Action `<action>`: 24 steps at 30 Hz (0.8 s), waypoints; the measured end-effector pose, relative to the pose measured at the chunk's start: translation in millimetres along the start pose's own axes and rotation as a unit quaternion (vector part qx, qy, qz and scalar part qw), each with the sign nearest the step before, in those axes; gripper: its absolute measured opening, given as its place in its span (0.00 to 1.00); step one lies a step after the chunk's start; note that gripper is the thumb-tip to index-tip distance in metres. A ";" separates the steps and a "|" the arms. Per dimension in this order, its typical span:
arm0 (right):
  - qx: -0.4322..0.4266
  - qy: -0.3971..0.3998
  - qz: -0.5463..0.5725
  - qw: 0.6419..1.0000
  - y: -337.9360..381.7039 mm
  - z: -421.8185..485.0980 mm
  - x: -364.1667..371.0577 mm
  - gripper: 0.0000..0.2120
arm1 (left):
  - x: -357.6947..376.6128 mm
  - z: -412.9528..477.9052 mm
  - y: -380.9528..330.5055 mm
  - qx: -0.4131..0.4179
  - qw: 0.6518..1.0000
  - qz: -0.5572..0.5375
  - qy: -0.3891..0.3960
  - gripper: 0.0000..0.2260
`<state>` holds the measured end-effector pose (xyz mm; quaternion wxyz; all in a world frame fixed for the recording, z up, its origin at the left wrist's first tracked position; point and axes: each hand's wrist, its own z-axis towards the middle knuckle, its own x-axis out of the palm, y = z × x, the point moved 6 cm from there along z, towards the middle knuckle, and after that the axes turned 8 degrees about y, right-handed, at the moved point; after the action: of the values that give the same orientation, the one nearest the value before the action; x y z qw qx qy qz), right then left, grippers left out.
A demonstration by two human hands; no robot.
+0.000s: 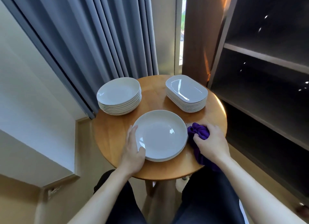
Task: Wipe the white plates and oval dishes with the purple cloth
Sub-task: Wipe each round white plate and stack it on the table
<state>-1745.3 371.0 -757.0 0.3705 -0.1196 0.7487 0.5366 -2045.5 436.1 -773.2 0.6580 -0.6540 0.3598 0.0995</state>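
A short stack of white round plates (160,135) lies at the near middle of the round wooden table (117,128). My left hand (133,148) grips the left rim of the top plate, thumb over the edge. My right hand (210,141) is closed on the bunched purple cloth (199,130), which rests on the table just right of that plate and trails toward the table's near edge. A tall stack of white round plates (119,94) stands at the back left. A stack of white oval dishes (186,91) stands at the back right.
Grey curtains (100,39) hang behind the table. A dark shelving unit (267,73) stands close on the right. A pale wall (25,89) lies to the left. My legs in dark trousers are under the table's near edge.
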 end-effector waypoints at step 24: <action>-0.232 0.142 -0.328 0.905 55.5 44.7 37.1 0.27 | -21.6 -59.4 6.3 0.031 0.999 -0.026 -0.008 0.63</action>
<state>-1784.0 441.0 -749.4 0.3772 -0.5156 0.5661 0.5209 -2085.2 388.9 -758.3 0.6830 -0.6418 0.3402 0.0766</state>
